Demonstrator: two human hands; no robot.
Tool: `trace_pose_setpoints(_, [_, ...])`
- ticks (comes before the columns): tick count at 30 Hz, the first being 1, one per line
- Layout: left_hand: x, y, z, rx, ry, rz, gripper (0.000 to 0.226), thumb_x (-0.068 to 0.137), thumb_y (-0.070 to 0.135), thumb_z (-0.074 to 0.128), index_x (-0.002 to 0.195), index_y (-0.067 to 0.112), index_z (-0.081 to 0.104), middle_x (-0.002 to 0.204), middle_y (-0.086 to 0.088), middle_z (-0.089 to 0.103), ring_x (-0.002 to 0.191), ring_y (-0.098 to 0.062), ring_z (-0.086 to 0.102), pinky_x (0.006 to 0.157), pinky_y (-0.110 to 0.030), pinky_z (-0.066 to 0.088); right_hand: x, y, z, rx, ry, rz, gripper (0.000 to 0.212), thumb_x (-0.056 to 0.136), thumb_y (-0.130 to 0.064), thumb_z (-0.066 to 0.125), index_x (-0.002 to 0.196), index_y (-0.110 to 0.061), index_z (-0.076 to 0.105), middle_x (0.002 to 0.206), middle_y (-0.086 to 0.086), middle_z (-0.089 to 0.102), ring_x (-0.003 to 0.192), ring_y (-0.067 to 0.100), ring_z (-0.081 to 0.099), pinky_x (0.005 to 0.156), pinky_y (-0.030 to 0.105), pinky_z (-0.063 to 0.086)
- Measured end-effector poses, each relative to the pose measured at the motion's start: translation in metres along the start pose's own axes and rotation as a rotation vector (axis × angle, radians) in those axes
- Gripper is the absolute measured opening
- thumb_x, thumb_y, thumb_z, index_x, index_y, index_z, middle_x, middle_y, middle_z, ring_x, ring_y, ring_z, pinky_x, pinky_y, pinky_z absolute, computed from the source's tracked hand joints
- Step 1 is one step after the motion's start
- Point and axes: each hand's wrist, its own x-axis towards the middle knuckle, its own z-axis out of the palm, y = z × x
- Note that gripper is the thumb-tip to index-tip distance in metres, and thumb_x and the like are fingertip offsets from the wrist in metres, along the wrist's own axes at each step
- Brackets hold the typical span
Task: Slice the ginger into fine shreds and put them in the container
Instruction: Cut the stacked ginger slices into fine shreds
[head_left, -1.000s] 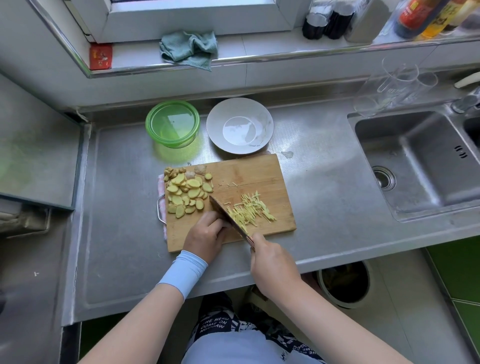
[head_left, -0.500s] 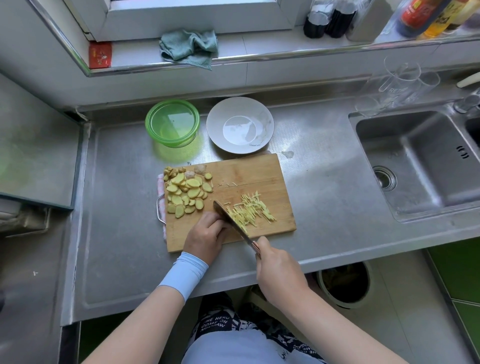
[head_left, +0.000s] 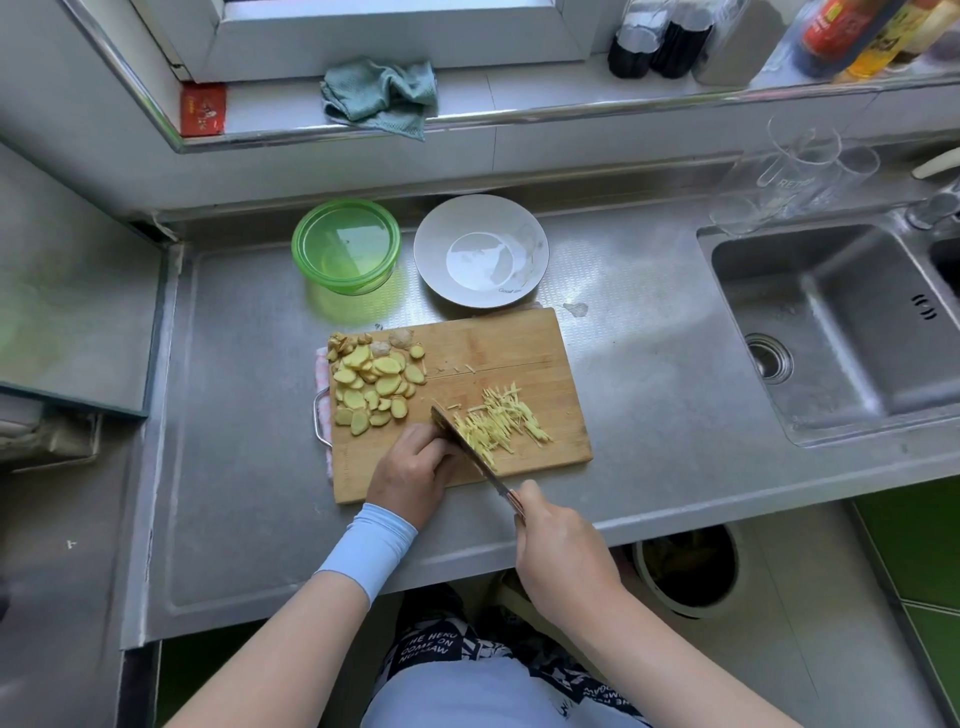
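Observation:
A wooden cutting board (head_left: 498, 343) lies on the steel counter. A heap of yellow ginger slices (head_left: 371, 384) covers its left part, and a pile of fine ginger shreds (head_left: 501, 421) lies right of the blade. My right hand (head_left: 558, 551) grips the handle of a knife (head_left: 467, 447), whose blade stands edge-down on the board. My left hand (head_left: 413, 467), fingers curled, presses down just left of the blade; what it holds under the fingers is hidden. A green container (head_left: 345, 247) stands behind the board.
A white plate (head_left: 530, 249) sits beside the green container. The sink (head_left: 841, 322) is to the right, with clear glass jugs (head_left: 795, 171) behind it. A teal cloth (head_left: 382, 96) and bottles (head_left: 660, 39) rest on the ledge. A bin (head_left: 685, 566) stands below the counter edge.
The knife and my right hand have drawn slightly back and right along the board. My left hand has stayed beside the blade. The shred pile looks the same.

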Motion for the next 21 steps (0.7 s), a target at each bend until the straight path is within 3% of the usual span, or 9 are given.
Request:
trace_pose_setpoints(4, [0.000, -0.003, 0.001, 0.009, -0.009, -0.028, 0.002, 0.084, 0.004, 0.070, 0.082, 0.006, 0.071, 0.089, -0.008, 0.065, 0.083, -0.028, 0.061, 0.066, -0.037, 0.053, 0.021, -0.012, 0.002, -0.018, 0.009, -0.008, 0.018, 0.097, -0.006, 0.043, 0.103, -0.021, 0.034, 0.074, 0.002, 0.057, 0.068, 0.029, 0.059, 0.056, 0.039, 0.045])
trace_pose_setpoints(6, [0.000, -0.003, 0.000, 0.012, -0.021, -0.033, 0.008, 0.086, 0.009, 0.065, 0.082, 0.006, 0.071, 0.088, -0.008, 0.064, 0.082, -0.028, 0.061, 0.065, -0.037, 0.053, 0.022, -0.013, 0.001, -0.010, 0.003, -0.012, 0.018, 0.097, -0.006, 0.043, 0.099, -0.021, 0.034, 0.074, 0.002, 0.056, 0.069, 0.029, 0.059, 0.056, 0.040, 0.047])
trace_pose_setpoints(9, [0.003, -0.001, -0.003, 0.003, -0.030, -0.021, 0.018, 0.089, 0.015, 0.057, 0.082, 0.006, 0.072, 0.090, -0.008, 0.064, 0.082, -0.027, 0.061, 0.064, -0.036, 0.054, 0.013, -0.005, -0.001, 0.003, 0.020, -0.025, 0.018, 0.099, -0.011, 0.043, 0.111, -0.022, 0.036, 0.073, -0.002, 0.056, 0.065, 0.024, 0.055, 0.055, 0.039, 0.043])
trace_pose_setpoints(11, [0.003, -0.002, -0.004, -0.002, -0.026, -0.016, 0.017, 0.089, 0.013, 0.058, 0.083, 0.005, 0.071, 0.091, -0.008, 0.064, 0.083, -0.026, 0.060, 0.065, -0.036, 0.054, 0.001, 0.001, 0.000, 0.009, 0.020, -0.027, 0.008, 0.101, -0.015, 0.041, 0.105, -0.021, 0.037, 0.070, -0.003, 0.054, 0.063, 0.022, 0.053, 0.053, 0.036, 0.040])
trace_pose_setpoints(14, [0.002, -0.003, -0.003, 0.001, -0.022, -0.010, 0.008, 0.088, 0.006, 0.063, 0.084, 0.004, 0.070, 0.092, -0.009, 0.065, 0.085, -0.027, 0.060, 0.067, -0.037, 0.054, -0.008, 0.003, 0.001, 0.012, 0.007, -0.005, 0.011, 0.102, -0.016, 0.039, 0.094, -0.021, 0.034, 0.068, -0.002, 0.053, 0.061, 0.022, 0.053, 0.054, 0.038, 0.041])
trace_pose_setpoints(21, [0.000, 0.001, -0.002, 0.025, -0.011, -0.034, 0.003, 0.082, 0.004, 0.069, 0.083, 0.005, 0.072, 0.088, -0.009, 0.064, 0.081, -0.026, 0.059, 0.064, -0.035, 0.053, 0.017, -0.013, 0.000, 0.015, -0.003, -0.009, 0.017, 0.098, -0.008, 0.040, 0.101, -0.023, 0.031, 0.077, 0.004, 0.058, 0.070, 0.029, 0.057, 0.058, 0.041, 0.046])
